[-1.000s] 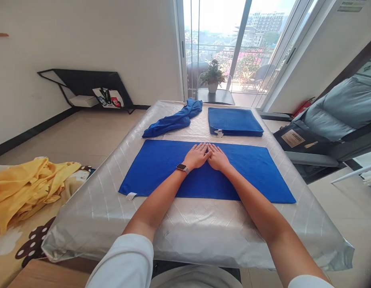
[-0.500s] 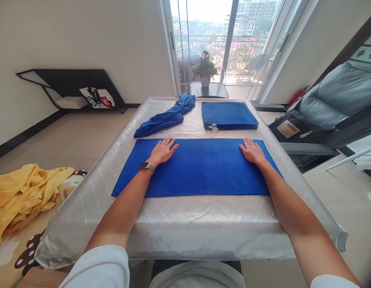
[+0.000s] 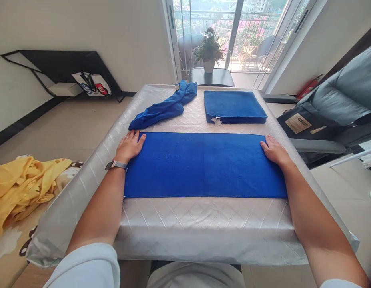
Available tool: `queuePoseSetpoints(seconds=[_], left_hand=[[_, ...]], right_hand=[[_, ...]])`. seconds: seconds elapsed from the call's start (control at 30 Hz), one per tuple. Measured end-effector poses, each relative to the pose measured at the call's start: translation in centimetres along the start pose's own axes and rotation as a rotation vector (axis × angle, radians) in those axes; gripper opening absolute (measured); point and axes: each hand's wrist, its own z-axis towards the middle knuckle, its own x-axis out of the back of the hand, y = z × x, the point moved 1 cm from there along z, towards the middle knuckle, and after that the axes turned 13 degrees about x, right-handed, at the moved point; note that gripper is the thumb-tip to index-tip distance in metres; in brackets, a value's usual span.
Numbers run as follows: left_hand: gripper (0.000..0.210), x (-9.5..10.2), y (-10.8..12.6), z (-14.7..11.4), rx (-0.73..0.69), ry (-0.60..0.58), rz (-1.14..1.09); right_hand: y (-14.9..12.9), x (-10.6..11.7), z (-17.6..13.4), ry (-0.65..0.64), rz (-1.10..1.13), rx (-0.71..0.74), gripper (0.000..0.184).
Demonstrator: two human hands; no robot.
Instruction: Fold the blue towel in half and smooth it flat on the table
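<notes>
A blue towel (image 3: 203, 168) lies flat and wide in front of me, with a faint crease down its middle. At its far left corner rests my left hand (image 3: 129, 146), palm down and fingers stretched out, a watch on the wrist. My right hand (image 3: 274, 149) lies flat on the far right corner, fingers extended. Beyond the towel, a stack of folded blue towels (image 3: 235, 105) with a white tag sits at the right. To the left of that stack is a crumpled blue towel (image 3: 165, 107), its near end close to my left fingertips.
A silvery quilted cover (image 3: 203, 224) drapes over the table. Behind it, a potted plant (image 3: 208, 52) stands on a chair (image 3: 213, 78) by the glass door. Yellow cloth (image 3: 26, 184) is heaped at the left, and a grey recliner (image 3: 347, 88) stands at the right.
Both hands have slid outward across the towel to its side edges, the left hand leftward and the right hand rightward. The camera view has tipped down slightly.
</notes>
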Motion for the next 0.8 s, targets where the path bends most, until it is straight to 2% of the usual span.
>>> queuePoseSetpoints(seconds=[0.43, 0.53, 0.7, 0.8], left_hand=[[0.081, 0.6, 0.6, -0.9, 0.012, -0.021, -0.040], [0.077, 1.0, 0.7, -1.4, 0.003, 0.043, -0.046], [0.058, 2.6, 2.1, -2.9, -0.039, 0.232, -0.076], [0.048, 3.3, 4.3, -4.6, -0.173, 0.206, -0.129]], right_hand=[[-0.4, 0.3, -0.1, 0.018, 0.002, -0.016, 0.074], [-0.5, 0.3, -0.2, 0.040, -0.011, -0.011, 0.072], [-1.1, 0.8, -0.5, 0.136, -0.035, 0.009, 0.064], [-3.1, 1.4, -0.8, 0.204, -0.035, 0.066, 0.059]])
